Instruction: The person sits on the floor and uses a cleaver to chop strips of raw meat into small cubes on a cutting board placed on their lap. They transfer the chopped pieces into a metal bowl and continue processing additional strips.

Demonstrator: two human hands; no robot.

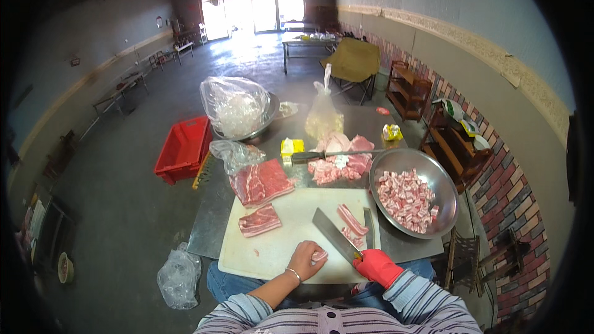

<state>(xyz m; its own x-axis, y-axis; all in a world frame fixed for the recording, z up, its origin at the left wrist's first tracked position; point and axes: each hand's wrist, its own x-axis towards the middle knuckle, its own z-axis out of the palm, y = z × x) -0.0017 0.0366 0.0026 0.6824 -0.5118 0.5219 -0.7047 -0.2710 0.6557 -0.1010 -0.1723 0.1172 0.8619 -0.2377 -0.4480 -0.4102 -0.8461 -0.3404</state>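
My left hand, bare with a bracelet at the wrist, holds a small piece of pork belly on the white cutting board. In a red rubber glove, my right hand grips a broad-bladed knife, its blade slanting up and left over the board. Beside the blade lie a pork belly strip, some small scraps and a second blade. A chunk of pork belly rests at the board's left, below a larger slab that overlaps the board's far edge.
A steel bowl of diced pork belly stands right of the board. Behind lie a sharpening steel, pale meat pieces and a tied plastic bag. A red crate and a plastic bag sit left, on the floor.
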